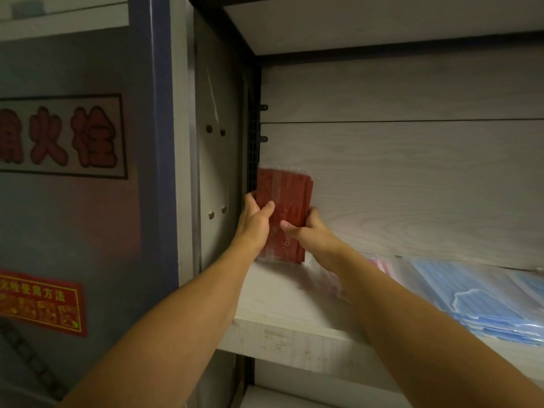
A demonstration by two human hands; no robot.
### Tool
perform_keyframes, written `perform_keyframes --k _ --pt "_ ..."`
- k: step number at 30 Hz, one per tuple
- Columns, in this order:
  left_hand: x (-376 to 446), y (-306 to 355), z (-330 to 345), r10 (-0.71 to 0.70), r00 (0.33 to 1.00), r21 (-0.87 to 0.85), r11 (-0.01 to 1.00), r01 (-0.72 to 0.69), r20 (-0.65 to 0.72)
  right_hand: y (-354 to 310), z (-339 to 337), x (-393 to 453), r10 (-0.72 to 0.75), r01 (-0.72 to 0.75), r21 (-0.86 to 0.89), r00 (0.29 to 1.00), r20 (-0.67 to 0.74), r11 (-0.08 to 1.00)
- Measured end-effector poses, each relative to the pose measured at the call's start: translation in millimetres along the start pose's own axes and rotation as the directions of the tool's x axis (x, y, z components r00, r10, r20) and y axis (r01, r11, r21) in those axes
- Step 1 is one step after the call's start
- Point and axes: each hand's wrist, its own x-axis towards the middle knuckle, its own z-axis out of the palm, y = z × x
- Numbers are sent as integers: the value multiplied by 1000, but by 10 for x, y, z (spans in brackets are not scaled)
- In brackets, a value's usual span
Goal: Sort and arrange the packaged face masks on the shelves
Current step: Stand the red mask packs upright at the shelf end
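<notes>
A pack of red face masks (290,189) in clear wrap stands upright on its short edge in the far left corner of the pale wooden shelf (279,301), leaning against the back panel. My left hand (256,219) grips its left edge, thumb across the front. My right hand (306,231) holds its lower right side, thumb on the front. To the right, a stack of blue mask packs (477,301) lies flat on the same shelf. A pink-and-white pack (378,265) shows behind my right forearm, mostly hidden.
The shelf above (382,25) closes the bay overhead. A dark perforated upright (252,154) and the grey side panel (217,148) bound the corner at left. Beyond them is a cabinet door with red-lettered signs (59,136). A lower shelf (294,399) shows beneath.
</notes>
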Motion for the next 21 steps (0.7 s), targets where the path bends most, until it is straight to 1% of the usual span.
perform_keyframes --k 2,3,6,8,12,15,18,21 --pt "28 -40 -1 -29 999 25 999 29 16 24 -5 22 8 -8 -5 1000 -11 1000" --pt "32 -54 6 -29 999 57 998 28 30 36 -1 29 0 -1 -35 1000 -14 999" --pt "19 -63 33 -28 998 129 991 20 60 78 8 44 -64 62 -163 998 -10 985" --pt "24 -62 40 -8 998 135 991 0 59 79 14 37 -97 91 -192 995 -26 977" --pt "34 -71 16 19 997 79 997 -25 80 54 29 33 -98 83 -154 991 -91 984" --pt "36 -68 -3 36 998 63 997 -39 60 3 42 13 -113 95 -137 985 -128 986" --pt "32 -56 -7 53 998 47 997 -55 42 -18 60 14 -120 102 -137 984 -134 985" --pt "31 -54 -1 45 999 31 998 -46 23 -42 68 12 -83 72 -102 990 -112 992"
